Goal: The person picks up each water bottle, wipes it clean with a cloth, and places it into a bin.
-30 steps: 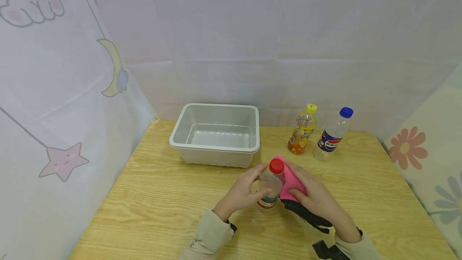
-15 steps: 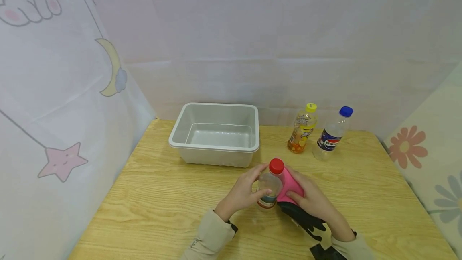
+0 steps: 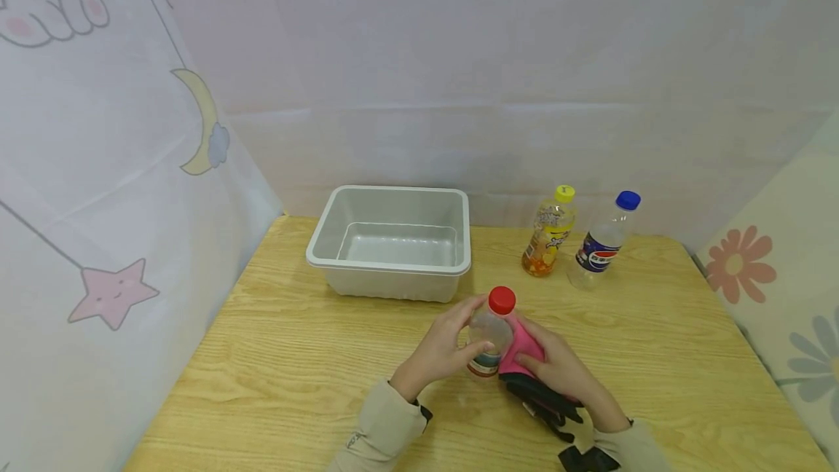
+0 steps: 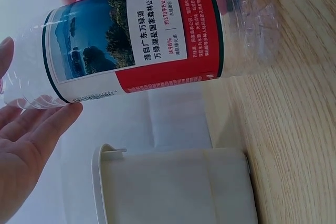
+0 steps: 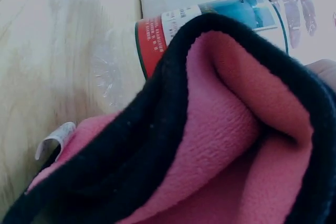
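A clear plastic bottle (image 3: pixel 486 332) with a red cap stands upright near the middle of the table. My left hand (image 3: pixel 434 357) grips its upper part, thumb in front and fingers behind. In the left wrist view the printed label (image 4: pixel 152 32) shows a lake picture, white panels and a red band. On the bottle's right side, my right hand (image 3: pixel 569 374) holds a pink cloth (image 3: pixel 523 347) with black edging against it. Folds of the fuzzy cloth (image 5: pixel 220 124) fill much of the right wrist view and hide part of the bottle. A small white tag (image 5: pixel 60 135) sticks out from the cloth.
Behind the hands, a grey plastic bin (image 3: pixel 390 269) stands at the table's back. To its right are a yellow-capped bottle (image 3: pixel 549 235) with an orange label and a blue-capped bottle (image 3: pixel 598 250). A pale printed curtain (image 3: pixel 419 79) borders the wooden table (image 3: pixel 295 355).
My right hand and the cloth have slid a little left and toward me along the bottle's side. The left hand and the bottle have stayed nearly still.
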The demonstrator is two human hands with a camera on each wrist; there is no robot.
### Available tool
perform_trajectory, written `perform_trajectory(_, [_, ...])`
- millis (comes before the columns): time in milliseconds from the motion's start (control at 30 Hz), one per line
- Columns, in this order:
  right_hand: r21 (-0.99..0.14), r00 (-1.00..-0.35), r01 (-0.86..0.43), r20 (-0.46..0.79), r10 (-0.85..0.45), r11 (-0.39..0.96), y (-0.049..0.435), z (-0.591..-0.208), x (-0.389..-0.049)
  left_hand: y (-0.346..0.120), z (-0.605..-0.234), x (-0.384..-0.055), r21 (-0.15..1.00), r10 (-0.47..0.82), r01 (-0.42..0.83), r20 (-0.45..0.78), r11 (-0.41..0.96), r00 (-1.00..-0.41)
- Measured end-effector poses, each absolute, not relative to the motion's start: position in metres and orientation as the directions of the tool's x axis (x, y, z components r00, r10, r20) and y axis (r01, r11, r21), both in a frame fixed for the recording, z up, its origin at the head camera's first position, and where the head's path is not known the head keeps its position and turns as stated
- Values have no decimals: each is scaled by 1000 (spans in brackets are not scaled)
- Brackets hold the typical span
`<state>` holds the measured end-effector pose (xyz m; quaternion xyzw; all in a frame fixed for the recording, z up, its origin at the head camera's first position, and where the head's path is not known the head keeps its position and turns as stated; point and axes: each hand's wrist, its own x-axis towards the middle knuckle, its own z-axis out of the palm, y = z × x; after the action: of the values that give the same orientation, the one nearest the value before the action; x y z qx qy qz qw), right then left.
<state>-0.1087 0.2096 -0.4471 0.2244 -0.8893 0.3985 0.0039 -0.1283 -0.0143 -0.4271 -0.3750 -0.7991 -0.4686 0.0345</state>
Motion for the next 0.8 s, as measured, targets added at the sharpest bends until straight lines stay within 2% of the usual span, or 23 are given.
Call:
perform_trajectory(333, [-620, -898, -435, 248, -363, 653, 225, -444, -102, -18, -426, -126, 585, 580, 748, 505, 315, -639])
perform_trajectory(800, [-385, -881, -461, 311, -357, 800, 269, -425, -85, -35, -422, -122, 628, 536, 697, 478, 346, -696])
